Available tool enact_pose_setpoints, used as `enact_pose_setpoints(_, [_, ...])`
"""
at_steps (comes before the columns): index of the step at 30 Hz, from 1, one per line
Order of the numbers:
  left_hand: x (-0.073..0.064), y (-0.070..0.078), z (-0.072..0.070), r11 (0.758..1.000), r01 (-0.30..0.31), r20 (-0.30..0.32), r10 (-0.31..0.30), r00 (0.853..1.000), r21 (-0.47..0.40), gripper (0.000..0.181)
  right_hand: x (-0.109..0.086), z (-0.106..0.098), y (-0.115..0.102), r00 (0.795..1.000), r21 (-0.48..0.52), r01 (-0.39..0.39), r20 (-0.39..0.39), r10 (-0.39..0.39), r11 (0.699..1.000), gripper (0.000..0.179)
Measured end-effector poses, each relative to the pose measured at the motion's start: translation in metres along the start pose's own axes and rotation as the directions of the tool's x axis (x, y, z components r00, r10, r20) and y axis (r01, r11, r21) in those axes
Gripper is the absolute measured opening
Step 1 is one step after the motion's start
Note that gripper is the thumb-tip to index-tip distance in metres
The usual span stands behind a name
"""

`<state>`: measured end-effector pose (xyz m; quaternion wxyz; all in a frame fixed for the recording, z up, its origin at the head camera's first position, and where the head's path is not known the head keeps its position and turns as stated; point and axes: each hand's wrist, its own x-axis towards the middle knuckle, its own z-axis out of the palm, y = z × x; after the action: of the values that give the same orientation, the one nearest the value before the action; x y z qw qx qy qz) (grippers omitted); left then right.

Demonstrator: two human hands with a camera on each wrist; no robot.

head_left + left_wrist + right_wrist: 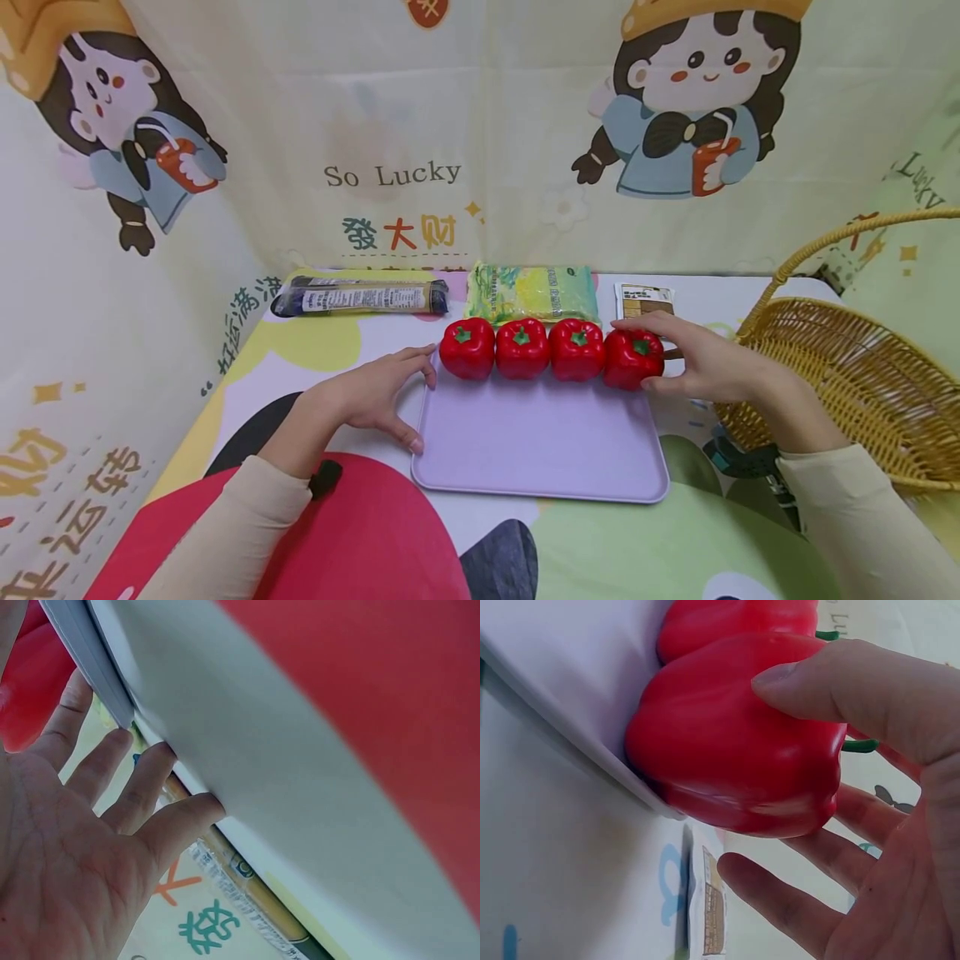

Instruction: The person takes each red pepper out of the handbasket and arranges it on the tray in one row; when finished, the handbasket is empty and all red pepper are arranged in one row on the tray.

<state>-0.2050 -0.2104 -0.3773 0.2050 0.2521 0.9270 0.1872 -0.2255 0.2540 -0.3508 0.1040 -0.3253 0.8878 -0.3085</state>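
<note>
Several red bell peppers with green stems stand in a row along the far edge of a pale purple tray (536, 446). My right hand (701, 358) holds the rightmost bell pepper (628, 364), thumb on its near side and fingers around the back. In the right wrist view the thumb lies on that bell pepper (727, 742), which rests on the tray. My left hand (375, 394) is at the tray's left edge, fingers spread, thumb by the rim; in the left wrist view a fingertip appears to touch the rim. The leftmost bell pepper (467, 350) is close to it.
Behind the tray lie a long dark wrapped package (363, 296), a green-yellow packet (532, 293) and a small white-brown packet (643, 298). A wicker basket (847, 367) with a tall handle stands at the right. Printed cloth walls surround the patterned table.
</note>
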Motion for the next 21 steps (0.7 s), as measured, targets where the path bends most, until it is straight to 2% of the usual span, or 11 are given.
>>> enact_pose_setpoints(11, [0.001,-0.0034,0.0012,1.0,0.011,0.0,-0.011,1.0,0.005,0.076,0.001,0.0,0.0031,1.0,-0.038,0.008,-0.021,-0.009,0.999,0.086])
enact_pose_setpoints(21, [0.0015,-0.0039,0.0006,1.0,0.009,0.003,-0.009,1.0,0.015,0.076,0.0037,-0.0036,-0.003,0.999,-0.069,-0.034,-0.025,0.032,0.997,0.083])
